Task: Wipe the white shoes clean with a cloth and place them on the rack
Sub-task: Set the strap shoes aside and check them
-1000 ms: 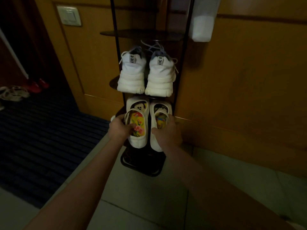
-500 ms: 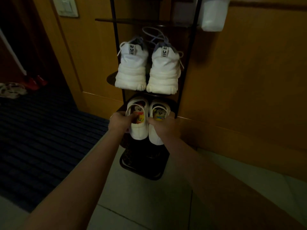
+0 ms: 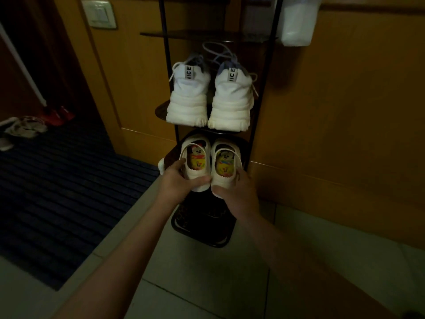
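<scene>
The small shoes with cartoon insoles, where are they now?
Head view, centre: the small shoes lie side by side at the rack's lower shelf, under the white sneakers, heels gripped by the left hand and right hand.

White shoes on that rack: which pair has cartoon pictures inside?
The small slip-on pair below, gripped by the left hand and right hand; the chunky sneakers above show only laces.

two sneakers, two small shoes, one rack — two hands
</scene>
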`<state>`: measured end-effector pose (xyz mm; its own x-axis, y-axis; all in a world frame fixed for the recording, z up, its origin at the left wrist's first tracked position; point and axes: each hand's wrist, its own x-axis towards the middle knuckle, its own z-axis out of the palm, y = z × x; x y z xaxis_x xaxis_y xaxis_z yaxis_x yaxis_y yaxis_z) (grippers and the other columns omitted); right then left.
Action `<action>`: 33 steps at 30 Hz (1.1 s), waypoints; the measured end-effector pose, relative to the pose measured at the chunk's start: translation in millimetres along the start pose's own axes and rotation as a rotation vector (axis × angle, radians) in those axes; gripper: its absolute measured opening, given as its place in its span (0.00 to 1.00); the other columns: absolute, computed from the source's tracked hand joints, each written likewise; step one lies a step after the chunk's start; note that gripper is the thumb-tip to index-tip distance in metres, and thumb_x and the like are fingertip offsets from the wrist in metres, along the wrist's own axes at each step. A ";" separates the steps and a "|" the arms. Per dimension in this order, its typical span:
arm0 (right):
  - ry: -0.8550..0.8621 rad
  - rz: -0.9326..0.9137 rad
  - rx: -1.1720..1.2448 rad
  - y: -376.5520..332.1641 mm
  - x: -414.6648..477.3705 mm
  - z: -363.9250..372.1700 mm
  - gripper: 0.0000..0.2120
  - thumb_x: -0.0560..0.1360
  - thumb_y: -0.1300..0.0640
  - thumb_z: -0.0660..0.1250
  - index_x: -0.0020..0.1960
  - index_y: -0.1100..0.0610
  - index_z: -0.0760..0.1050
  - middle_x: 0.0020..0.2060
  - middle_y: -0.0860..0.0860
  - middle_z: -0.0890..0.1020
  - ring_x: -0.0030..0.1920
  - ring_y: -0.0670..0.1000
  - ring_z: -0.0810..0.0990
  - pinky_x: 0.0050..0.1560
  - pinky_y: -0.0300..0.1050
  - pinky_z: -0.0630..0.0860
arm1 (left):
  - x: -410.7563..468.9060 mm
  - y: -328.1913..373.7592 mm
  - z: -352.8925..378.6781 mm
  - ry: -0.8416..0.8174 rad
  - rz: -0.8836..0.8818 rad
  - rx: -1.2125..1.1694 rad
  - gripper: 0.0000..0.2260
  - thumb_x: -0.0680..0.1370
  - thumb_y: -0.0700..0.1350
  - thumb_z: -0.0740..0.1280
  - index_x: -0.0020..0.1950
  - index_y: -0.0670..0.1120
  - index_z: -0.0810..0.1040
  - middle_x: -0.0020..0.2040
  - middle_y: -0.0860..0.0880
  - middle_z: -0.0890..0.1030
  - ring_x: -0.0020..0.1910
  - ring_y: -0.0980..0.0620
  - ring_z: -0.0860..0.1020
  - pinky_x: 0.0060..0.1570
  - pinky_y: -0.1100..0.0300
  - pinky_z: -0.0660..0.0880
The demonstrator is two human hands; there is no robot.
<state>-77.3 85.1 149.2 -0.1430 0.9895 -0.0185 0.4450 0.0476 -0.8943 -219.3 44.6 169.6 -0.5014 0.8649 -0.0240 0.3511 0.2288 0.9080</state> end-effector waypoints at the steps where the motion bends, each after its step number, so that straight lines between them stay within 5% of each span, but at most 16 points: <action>1: 0.015 0.005 0.010 -0.5 1.0 0.8 0.40 0.58 0.48 0.76 0.67 0.48 0.66 0.59 0.50 0.76 0.58 0.52 0.77 0.57 0.55 0.77 | 0.5 -0.1 1.0 0.028 0.023 0.028 0.38 0.65 0.50 0.78 0.70 0.43 0.68 0.65 0.45 0.75 0.63 0.47 0.74 0.58 0.56 0.73; 13: 0.191 -0.048 -0.172 -22.2 41.2 25.7 0.34 0.58 0.40 0.74 0.58 0.55 0.72 0.54 0.53 0.81 0.57 0.58 0.76 0.56 0.55 0.75 | 56.9 -14.0 -1.5 0.022 0.151 -0.067 0.35 0.71 0.37 0.72 0.74 0.47 0.60 0.69 0.45 0.72 0.68 0.46 0.70 0.65 0.43 0.70; 18: 0.217 -0.079 -0.356 -27.6 44.9 29.2 0.38 0.64 0.39 0.73 0.65 0.60 0.68 0.61 0.57 0.75 0.63 0.58 0.70 0.61 0.50 0.66 | 80.3 -19.7 -6.4 -0.042 0.164 -0.058 0.36 0.74 0.35 0.68 0.76 0.47 0.53 0.71 0.44 0.68 0.70 0.46 0.67 0.69 0.44 0.66; 25: 0.132 -0.087 -0.345 -28.5 35.8 15.1 0.41 0.62 0.38 0.74 0.65 0.60 0.66 0.63 0.58 0.72 0.64 0.58 0.69 0.63 0.50 0.66 | 55.9 -8.4 -7.7 -0.019 0.085 -0.068 0.35 0.74 0.38 0.69 0.76 0.43 0.53 0.70 0.44 0.70 0.68 0.47 0.69 0.66 0.52 0.68; 30: 0.056 -0.058 -0.139 -13.3 17.0 -25.7 0.39 0.62 0.43 0.75 0.67 0.56 0.65 0.62 0.55 0.72 0.63 0.56 0.71 0.63 0.56 0.71 | -10.6 15.0 -0.5 0.201 0.195 0.087 0.25 0.74 0.41 0.70 0.70 0.44 0.67 0.64 0.44 0.76 0.63 0.46 0.74 0.59 0.55 0.72; 33: 0.030 0.008 -0.137 6.6 -7.0 -67.1 0.37 0.66 0.44 0.73 0.70 0.54 0.63 0.64 0.53 0.71 0.65 0.55 0.70 0.64 0.55 0.70 | -50.2 26.8 18.8 0.080 0.156 0.077 0.21 0.74 0.40 0.69 0.67 0.44 0.71 0.56 0.50 0.78 0.57 0.54 0.75 0.55 0.60 0.72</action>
<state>-14.0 87.7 173.5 -0.1131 0.9935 -0.0099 0.5627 0.0559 -0.8248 -169.9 15.7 187.2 -0.4962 0.8549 0.1510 0.4877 0.1306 0.8632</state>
